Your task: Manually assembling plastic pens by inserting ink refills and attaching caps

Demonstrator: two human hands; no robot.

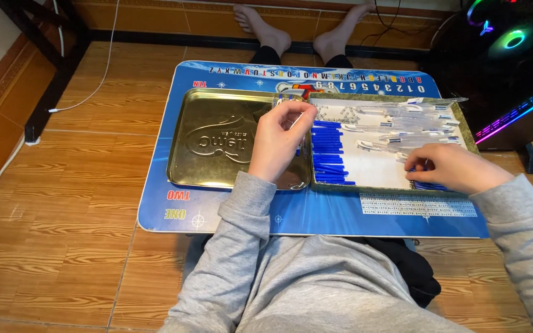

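A small clear pen part (280, 100) is pinched by the left hand (279, 142) above the gold tin lid (211, 142). Blue pen pcs (430, 184) are gripped by the right hand (454, 168), right of lid, in the white-lined tray (377, 172).

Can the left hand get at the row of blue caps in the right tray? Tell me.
Probably yes. The left hand hovers at the seam between the trays, right beside the blue caps. Nothing lies between them, and the right hand is busy farther along the right tray.

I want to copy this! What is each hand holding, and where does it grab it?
The left hand pinches something small at its fingertips; what it is cannot be told. The right hand rests its fingers on blue pen parts in the right tray, no clear hold.
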